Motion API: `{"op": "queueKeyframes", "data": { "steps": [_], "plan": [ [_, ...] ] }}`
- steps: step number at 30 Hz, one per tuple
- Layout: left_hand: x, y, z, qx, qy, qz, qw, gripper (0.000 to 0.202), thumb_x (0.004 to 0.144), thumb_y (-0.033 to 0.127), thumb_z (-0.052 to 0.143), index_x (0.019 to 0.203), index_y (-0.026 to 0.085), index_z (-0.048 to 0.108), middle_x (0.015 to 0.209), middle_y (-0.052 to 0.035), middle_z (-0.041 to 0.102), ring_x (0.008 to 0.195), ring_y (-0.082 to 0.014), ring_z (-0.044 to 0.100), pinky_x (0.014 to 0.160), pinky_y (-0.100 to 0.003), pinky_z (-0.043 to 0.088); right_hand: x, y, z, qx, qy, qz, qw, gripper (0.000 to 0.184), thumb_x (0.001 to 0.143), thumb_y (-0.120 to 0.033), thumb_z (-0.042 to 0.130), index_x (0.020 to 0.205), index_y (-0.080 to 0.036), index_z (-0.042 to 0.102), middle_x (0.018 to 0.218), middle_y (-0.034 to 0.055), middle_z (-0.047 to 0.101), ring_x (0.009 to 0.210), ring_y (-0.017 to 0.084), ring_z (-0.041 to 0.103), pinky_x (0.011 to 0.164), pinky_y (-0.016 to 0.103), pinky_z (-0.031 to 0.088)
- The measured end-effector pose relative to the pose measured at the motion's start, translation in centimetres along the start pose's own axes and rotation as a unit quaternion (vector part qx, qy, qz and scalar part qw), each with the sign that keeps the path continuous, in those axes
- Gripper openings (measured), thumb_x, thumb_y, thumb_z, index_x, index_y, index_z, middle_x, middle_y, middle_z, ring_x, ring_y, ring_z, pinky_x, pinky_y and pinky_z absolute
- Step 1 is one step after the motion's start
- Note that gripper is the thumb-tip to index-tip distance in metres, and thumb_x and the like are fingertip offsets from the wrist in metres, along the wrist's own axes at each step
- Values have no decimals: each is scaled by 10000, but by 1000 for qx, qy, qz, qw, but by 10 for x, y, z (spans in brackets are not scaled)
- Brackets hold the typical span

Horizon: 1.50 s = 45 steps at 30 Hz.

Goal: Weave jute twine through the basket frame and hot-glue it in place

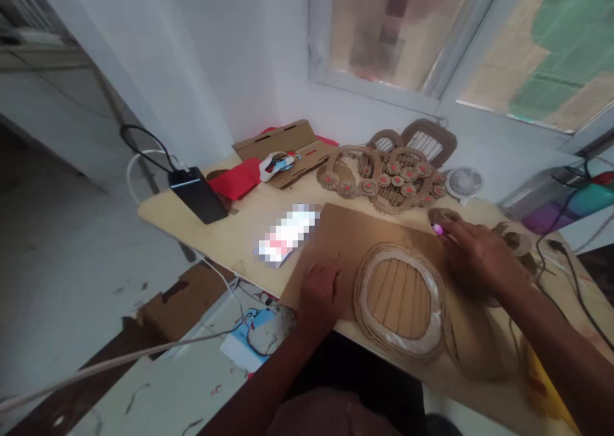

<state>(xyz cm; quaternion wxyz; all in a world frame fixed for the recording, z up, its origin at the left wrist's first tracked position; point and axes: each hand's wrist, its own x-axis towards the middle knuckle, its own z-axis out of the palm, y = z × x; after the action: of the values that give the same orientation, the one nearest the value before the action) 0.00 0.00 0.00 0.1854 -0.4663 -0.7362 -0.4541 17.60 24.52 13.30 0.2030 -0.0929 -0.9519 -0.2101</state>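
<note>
At the left of a pale table (249, 231), a black box (199, 196) stands beside a red sheet (237, 178), with a blurred-out bright rectangle (288, 234) lying nearer the middle. A person's left hand (320, 292) rests at the near edge of a cardboard sheet (355, 225), its fingers curled inward; whether they grip anything cannot be told. Right of it on the cardboard lies an oval frame (403, 296), apparently part-made: brown cord rings its rim and strands span its middle, while a pale band shows uncovered and no rosettes are attached. Beyond, against the wall, are cord-bound pieces (407, 174), several bearing red-centred rosettes. Farther right, beside a small round fan (464, 182), the right hand (480, 257) holds a pink pen-like tool (437, 229) between closed fingers, dark tip outward, apart from the frame. How much work remains is unclear.
</note>
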Motion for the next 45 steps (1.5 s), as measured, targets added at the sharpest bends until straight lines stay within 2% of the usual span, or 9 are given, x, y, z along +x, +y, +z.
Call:
{"op": "queueKeyframes", "data": {
  "steps": [18, 21, 25, 31, 34, 38, 40, 42, 45],
  "plan": [
    [3, 3, -8, -21, 31, -12, 999, 207, 940, 144, 412, 977, 160, 616, 811, -46, 693, 790, -165, 646, 795, -323, 512, 9, -3, 13, -2, -21, 6, 1000, 317, 1018, -296, 362, 989, -147, 640, 783, 76, 657, 683, 209, 561, 622, 302, 323],
    [2, 3, -9, -25, 23, -25, 999, 219, 951, 181, 407, 918, 172, 624, 764, -34, 683, 759, -166, 634, 799, -334, 516, 15, -6, 13, 6, -47, 18, 999, 302, 1014, -295, 382, 941, -159, 641, 786, 72, 654, 717, 212, 566, 635, 297, 319],
    [6, 6, -12, -38, 1, -42, 998, 244, 952, 213, 415, 830, 187, 625, 717, -21, 671, 716, -163, 616, 781, -333, 518, 19, -7, 17, 20, -56, 5, 998, 272, 1004, -280, 410, 991, -155, 651, 807, 70, 664, 719, 209, 557, 647, 297, 316],
    [16, 22, -12, -84, -11, -60, 995, 221, 928, 220, 443, 992, 185, 651, 808, -39, 702, 788, -170, 652, 763, -322, 519, 16, -8, 22, 33, -53, 0, 998, 311, 1018, -293, 385, 1005, -144, 657, 849, 88, 675, 753, 213, 565, 671, 305, 325],
    [24, 27, -12, -127, -21, -98, 987, 224, 922, 228, 433, 974, 192, 647, 820, -37, 701, 803, -173, 655, 766, -322, 518, 14, -9, 21, 40, -68, 7, 997, 319, 1021, -298, 380, 965, -147, 656, 827, 84, 666, 758, 213, 567, 671, 306, 324],
    [34, 31, -10, -178, -44, -189, 965, 256, 932, 301, 388, 909, 204, 624, 800, -34, 674, 794, -174, 649, 747, -316, 512, 11, -8, 21, 46, -76, 20, 996, 318, 1021, -303, 383, 935, -155, 651, 833, 84, 668, 776, 218, 570, 695, 310, 329],
    [37, 33, -9, -214, -51, -242, 945, 273, 932, 352, 379, 924, 198, 603, 664, 6, 598, 646, -151, 605, 636, -281, 495, 10, -8, 23, 53, -77, 23, 995, 309, 1020, -302, 388, 950, -155, 651, 852, 86, 672, 779, 216, 572, 692, 308, 327],
    [39, 35, -8, -244, -59, -289, 924, 286, 919, 403, 396, 929, 189, 585, 540, 58, 469, 492, -124, 496, 495, -237, 421, 9, -7, 24, 57, -77, 26, 995, 309, 1020, -304, 387, 957, -154, 650, 850, 86, 669, 771, 213, 571, 687, 306, 325],
    [39, 38, -12, -265, -68, -336, 901, 327, 897, 467, 423, 917, 181, 580, 479, 93, 354, 416, -107, 379, 406, -212, 319, 7, -7, 24, 50, -75, 25, 996, 341, 1027, -301, 359, 921, -155, 649, 816, 84, 654, 764, 211, 566, 691, 306, 325]
  ]
}}
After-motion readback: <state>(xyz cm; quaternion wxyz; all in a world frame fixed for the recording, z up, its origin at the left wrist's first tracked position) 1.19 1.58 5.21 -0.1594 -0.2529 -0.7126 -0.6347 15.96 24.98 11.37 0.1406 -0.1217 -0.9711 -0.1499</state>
